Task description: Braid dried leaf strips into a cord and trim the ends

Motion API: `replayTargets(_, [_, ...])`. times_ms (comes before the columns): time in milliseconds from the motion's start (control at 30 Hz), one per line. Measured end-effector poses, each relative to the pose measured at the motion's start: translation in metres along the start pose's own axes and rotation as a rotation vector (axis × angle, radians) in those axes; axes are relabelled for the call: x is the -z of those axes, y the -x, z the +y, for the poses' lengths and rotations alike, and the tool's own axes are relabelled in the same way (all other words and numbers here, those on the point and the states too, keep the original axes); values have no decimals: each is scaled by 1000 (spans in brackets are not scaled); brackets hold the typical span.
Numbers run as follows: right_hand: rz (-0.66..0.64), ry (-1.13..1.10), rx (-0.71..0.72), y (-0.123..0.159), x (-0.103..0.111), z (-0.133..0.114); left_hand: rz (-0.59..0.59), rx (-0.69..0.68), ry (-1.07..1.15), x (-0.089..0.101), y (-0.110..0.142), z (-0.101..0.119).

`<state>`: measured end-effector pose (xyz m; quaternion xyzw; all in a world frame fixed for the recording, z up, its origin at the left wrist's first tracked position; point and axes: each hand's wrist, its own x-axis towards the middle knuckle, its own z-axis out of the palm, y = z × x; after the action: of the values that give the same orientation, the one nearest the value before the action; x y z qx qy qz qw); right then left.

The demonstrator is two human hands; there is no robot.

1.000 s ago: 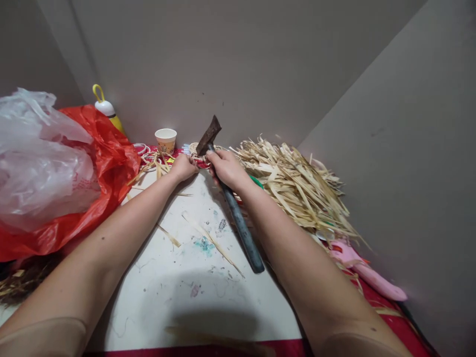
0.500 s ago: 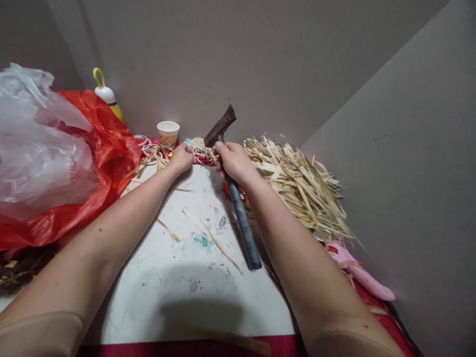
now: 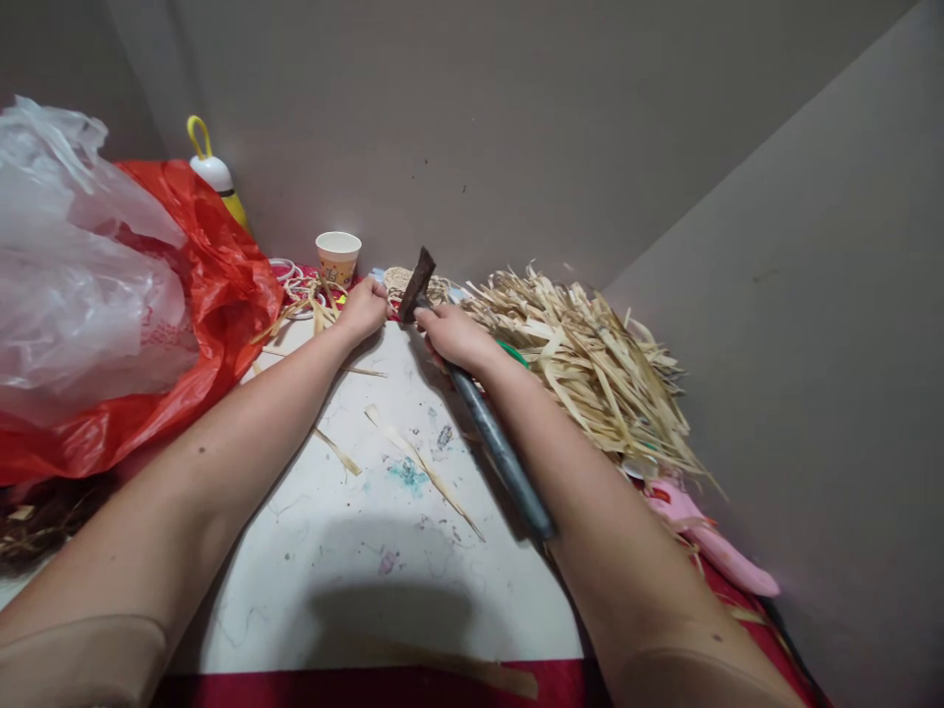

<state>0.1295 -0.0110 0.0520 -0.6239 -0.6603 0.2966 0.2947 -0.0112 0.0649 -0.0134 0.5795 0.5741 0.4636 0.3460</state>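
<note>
Our right hand [image 3: 461, 336] clamped round hammer [image 3: 498, 442]; left of it, left hand [image 3: 363, 310] curled (hold unclear); right of hammer, straw [image 3: 590, 364].

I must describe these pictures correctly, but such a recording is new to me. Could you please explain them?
There is no machine here: a person uses two bare hands. Each picture comes from one camera worn on the person's head, looking forward and down. The right hand holds a hammer, just below its metal head. The left hand is closed near the far edge of the white surface; I cannot tell whether it holds anything. Loose dry strips lie on this surface, with a large pile of strips to the right. Beyond the left hand stands a paper cup.
</note>
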Motion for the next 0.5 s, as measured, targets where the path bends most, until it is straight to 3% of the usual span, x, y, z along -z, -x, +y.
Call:
replayTargets(133, [-84,13,-71,-2,1,9,-13,0,33,0,2,1])
replayTargets(367, [58,-141,68,1,7,-1,-1,27,83,-2,-2,-3])
replayTargets(500, [-38,-7,-56,-1,0,6,-3,16,65,-1,0,-1])
